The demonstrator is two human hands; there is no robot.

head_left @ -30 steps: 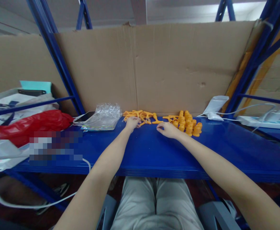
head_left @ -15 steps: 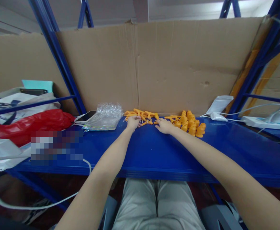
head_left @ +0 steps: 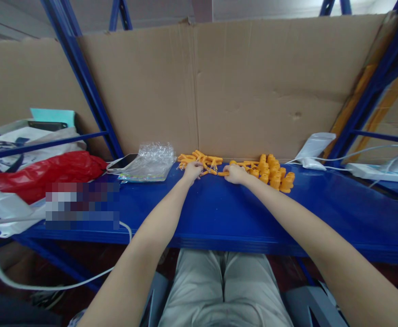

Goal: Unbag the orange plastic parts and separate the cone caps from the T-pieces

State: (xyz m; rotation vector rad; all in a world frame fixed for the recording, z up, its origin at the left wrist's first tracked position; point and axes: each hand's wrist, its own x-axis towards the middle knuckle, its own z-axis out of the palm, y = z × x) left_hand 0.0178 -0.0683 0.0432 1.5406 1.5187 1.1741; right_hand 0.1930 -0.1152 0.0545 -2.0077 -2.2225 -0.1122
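On the blue shelf, against the cardboard, lies a pile of orange branched plastic pieces [head_left: 203, 159] with small metal chains among them. My left hand [head_left: 192, 170] is at the near edge of this pile, fingers bent and pinched together; what lies between them is too small to make out. A short orange plastic piece [head_left: 223, 173] sticks out leftward from the closed fingers of my right hand [head_left: 236, 174]. Just right of that hand stand several orange knobby figures [head_left: 272, 172] in a tight group, with more orange pieces behind the hand, partly hidden by it.
Left of the pile lie a clear plastic bag [head_left: 154, 161] and a phone [head_left: 124, 162]. A red plastic bag [head_left: 49, 175] is farther left. White cables and a power strip [head_left: 379, 172] are at the right. Cardboard [head_left: 253, 86] closes the back; blue posts [head_left: 86, 81] rise at both sides.
My right hand has closed around the orange piece and its fingers are more curled. The left hand has shifted slightly over the pile's edge. The view has tilted a little downward.
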